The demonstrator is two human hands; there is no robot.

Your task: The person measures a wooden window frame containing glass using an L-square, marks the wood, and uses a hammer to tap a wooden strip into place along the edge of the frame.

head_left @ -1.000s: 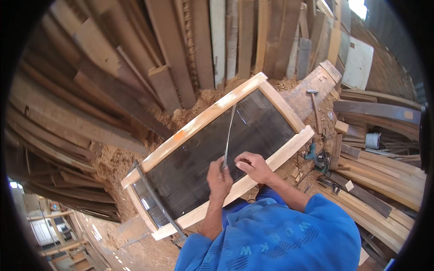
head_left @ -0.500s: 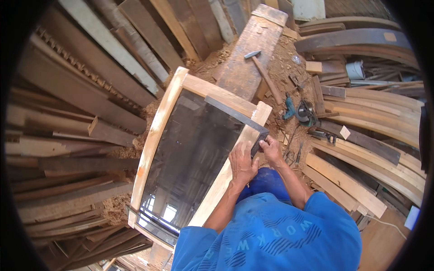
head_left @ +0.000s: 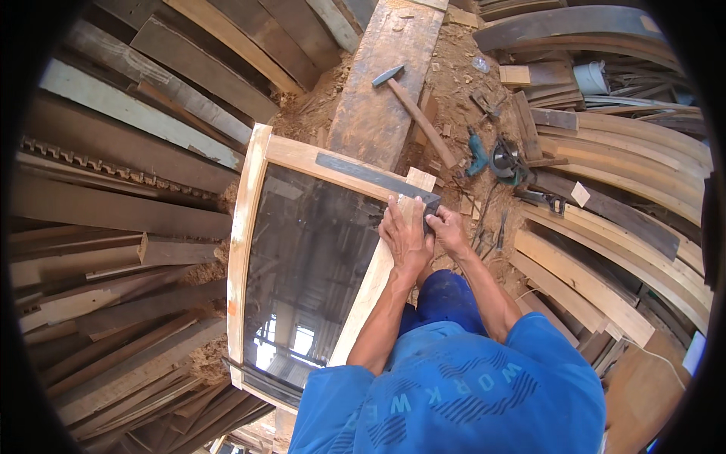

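Observation:
A pale wooden frame (head_left: 246,200) with a dark, reflective glass-like panel (head_left: 310,242) lies in front of me. Across its far right corner rests a dark try square (head_left: 361,174), the long blade along the top rail. My right hand (head_left: 451,231) is closed on the square's short stock, outside the frame's right side. My left hand (head_left: 408,238) lies on the right stile beside it. Its fingers are stretched out over the wood, and the thumb is close to the stock.
A plank bench (head_left: 378,98) runs under the frame, with a hammer (head_left: 416,113) on it. A teal power drill (head_left: 477,153) and a circular saw (head_left: 507,161) sit among sawdust to the right. Stacked boards (head_left: 121,200) crowd the left, and more timber (head_left: 605,280) lies right.
The view has shifted, so the bench, hammer and frame appear turned and moved left. The square lies closer in line with the top rail. Both hands remain at the same corner.

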